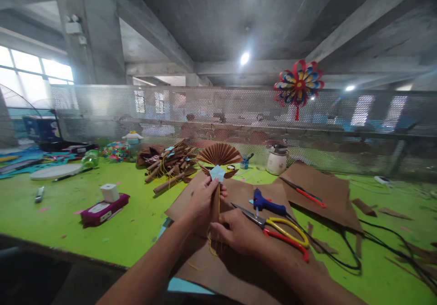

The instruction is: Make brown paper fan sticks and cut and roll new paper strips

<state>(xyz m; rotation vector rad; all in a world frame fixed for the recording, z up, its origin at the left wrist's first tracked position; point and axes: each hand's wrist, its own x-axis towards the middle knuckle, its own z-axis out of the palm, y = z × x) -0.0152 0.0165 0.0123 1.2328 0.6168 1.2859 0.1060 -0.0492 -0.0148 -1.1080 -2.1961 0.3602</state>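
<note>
Both my hands hold a brown paper fan (220, 154) upright above a sheet of brown kraft paper (246, 268). Its pleated top is spread in a half circle, and a light blue paper piece (217, 173) covers the spot where the pleats meet the handle. My left hand (207, 195) is closed around the upper handle, thumb just below the blue piece. Lower down, my right hand (235, 230) pinches the handle's bottom end, where yellow string (212, 246) hangs. Scissors (273, 227) with yellow and red handles lie beside my right hand, near a blue glue gun (268, 203).
A pile of rolled brown paper pieces (174, 161) lies behind on the green table (136, 232). At left sits a purple power strip (104, 209) with a white plug. More kraft paper (317, 191) with a red-handled tool, a white jar (276, 158) and black cords (344, 255) are to the right.
</note>
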